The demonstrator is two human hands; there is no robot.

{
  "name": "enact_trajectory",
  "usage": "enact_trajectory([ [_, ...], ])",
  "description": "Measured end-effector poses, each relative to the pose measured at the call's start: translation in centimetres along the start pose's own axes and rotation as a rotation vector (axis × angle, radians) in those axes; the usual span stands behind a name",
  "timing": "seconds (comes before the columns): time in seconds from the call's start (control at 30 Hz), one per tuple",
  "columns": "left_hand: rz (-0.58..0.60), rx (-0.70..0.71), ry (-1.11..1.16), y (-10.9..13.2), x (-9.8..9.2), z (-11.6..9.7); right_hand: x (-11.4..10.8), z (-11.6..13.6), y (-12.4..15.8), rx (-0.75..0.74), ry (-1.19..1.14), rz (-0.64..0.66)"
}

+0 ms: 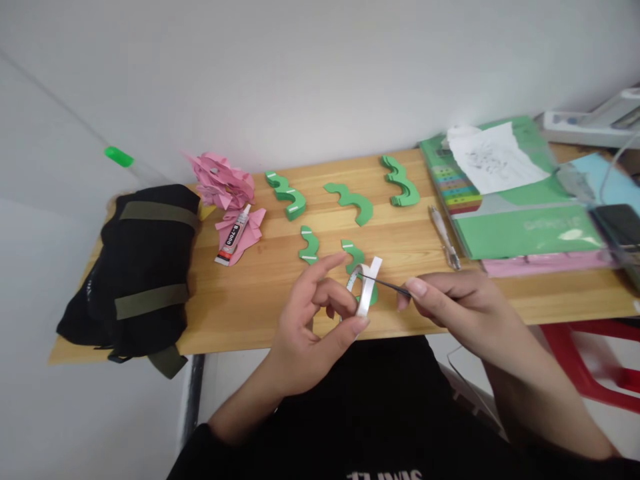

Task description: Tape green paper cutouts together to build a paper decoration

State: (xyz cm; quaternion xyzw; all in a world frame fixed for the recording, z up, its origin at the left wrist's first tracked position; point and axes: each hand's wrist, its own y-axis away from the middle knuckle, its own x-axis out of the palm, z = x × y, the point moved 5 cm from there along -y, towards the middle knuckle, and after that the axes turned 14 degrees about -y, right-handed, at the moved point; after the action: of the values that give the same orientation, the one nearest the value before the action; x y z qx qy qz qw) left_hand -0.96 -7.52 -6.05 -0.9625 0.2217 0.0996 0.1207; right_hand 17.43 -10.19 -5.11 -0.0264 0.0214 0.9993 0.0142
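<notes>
Left hand (310, 320): held over the near edge of the bench (250, 300), about midway along it. Its grip is closed on a roll of white tape (365, 295), with the thumb under the roll and the fingers curled through and behind it. The forefinger is extended and free. A short loose end of tape stands up from the top of the roll.

Right hand (450, 300): just right of the left hand, also over the near edge. Its grip is pinched shut on a thin dark tool (387, 285), thumb against fingertips. The tool's tip meets the roll at the loose end. What kind of tool it is cannot be told.

Five green wavy pieces lie on the bench. Three are along the far edge: left (287, 195), middle (353, 202), right (400, 181). Two smaller ones are nearer: one (310, 245) lies clear of the hands, the other (354, 255) lies just behind the roll and is partly hidden by it. Several carry small white strips.

At the far left corner is a heap of pink scraps (223, 180). A glue tube (233, 237) lies on a pink scrap just in front of it. A black bag (143, 267) covers the left end of the bench.

A pen (445, 238) lies right of centre, just beside a green folder (520, 220) at the right end. A printed sheet (493, 159) rests on the folder.
</notes>
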Motion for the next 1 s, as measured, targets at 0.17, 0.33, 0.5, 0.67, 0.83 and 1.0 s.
enact_trajectory([
  [0.17, -0.016, 0.014, -0.002, 0.12, -0.04, 0.13, 0.16, -0.28, -0.04, 0.032, -0.022, -0.004],
  [0.33, -0.012, 0.007, -0.005, 0.33, -0.14, 0.39, 0.27, -0.67, 0.12, 0.051, -0.027, -0.014],
  [0.5, -0.009, -0.011, -0.013, 0.36, -0.13, 0.30, 0.29, -0.93, 0.19, 0.053, -0.014, -0.023],
  [0.67, 0.039, -0.001, 0.000, 0.70, -0.05, 0.08, -0.21, -0.95, 0.12, -0.004, 0.019, -0.078],
  [0.83, -0.017, -0.003, 0.017, 0.82, -0.51, 0.28, -0.45, -0.43, 0.23, -0.075, 0.048, -0.071],
  [1.0, -0.022, -0.158, 0.117, 0.62, -0.46, 0.95, -0.37, -0.02, 0.85, -0.184, 0.140, -0.022],
])
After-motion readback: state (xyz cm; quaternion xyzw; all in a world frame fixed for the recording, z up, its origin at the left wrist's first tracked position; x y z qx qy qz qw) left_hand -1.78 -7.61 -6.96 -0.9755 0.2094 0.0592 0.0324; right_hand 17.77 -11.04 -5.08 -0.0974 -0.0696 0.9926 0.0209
